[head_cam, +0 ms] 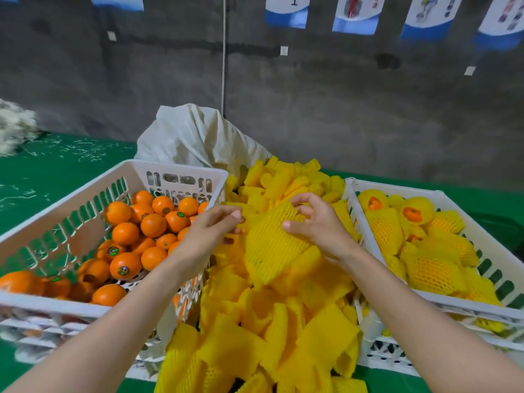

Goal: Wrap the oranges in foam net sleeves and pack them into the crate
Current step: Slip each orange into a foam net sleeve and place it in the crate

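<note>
A white crate [85,191] on the left holds several bare oranges [153,224]. A big heap of yellow foam net sleeves [255,330] fills the middle. On the right, a second white crate [363,194] holds several oranges wrapped in sleeves [433,268]. My right hand [317,222] pinches the top edge of one yellow foam net sleeve [269,248] with thumb and curled fingers, holding it above the heap. My left hand [215,225] reaches toward that sleeve's left edge, its fingers extended; whether the fingertips touch it is unclear.
A pale woven sack [195,137] stands behind the sleeve heap against a grey wall. The crates rest on a green surface [42,168] strewn with white shreds. A white fluffy pile [14,129] lies at the far left.
</note>
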The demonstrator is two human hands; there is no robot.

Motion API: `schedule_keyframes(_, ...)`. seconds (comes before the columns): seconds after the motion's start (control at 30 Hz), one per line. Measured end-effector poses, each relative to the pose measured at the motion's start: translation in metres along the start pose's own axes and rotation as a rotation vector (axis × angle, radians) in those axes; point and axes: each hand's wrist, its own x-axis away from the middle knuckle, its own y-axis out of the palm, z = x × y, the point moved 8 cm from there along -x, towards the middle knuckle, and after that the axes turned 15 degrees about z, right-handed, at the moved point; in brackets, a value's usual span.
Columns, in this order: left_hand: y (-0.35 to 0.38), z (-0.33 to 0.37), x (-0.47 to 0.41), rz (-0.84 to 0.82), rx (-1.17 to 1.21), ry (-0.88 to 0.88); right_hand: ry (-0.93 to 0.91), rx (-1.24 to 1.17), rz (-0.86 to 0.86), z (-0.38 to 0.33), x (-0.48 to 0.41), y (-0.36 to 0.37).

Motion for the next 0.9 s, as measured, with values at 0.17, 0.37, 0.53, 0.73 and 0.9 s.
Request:
schedule_keyframes(0.17, 0.02, 0.001, 0.015, -0.052, -0.338, 0.134, -0.091, 0.159, 0.035, -0.004, 0.021, 0.018)
schedule_keyframes(0.37, -0.006, 0.003, 0.028, 0.249, -0.532, 0.34, -0.473, 0.495, 0.286, -0.016, 0.042, 0.031)
schedule_keyframes(0.53, -0.028, 0.011, 0.031, 0.254, -0.447, 0.427, -0.485, 0.47, 0.164, -0.024, 0.04, 0.061)
schedule_keyframes(0.73, -0.062, 0.024, 0.024, 0.19, -0.34, 0.486, -0.536, 0.292, 0.126, -0.041, 0.039, 0.11)
schedule_keyframes(0.9, -0.124, 0.025, 0.004, 0.234, -0.356, 0.484, -0.455, 0.268, 0.103, -0.032, 0.022, 0.178)
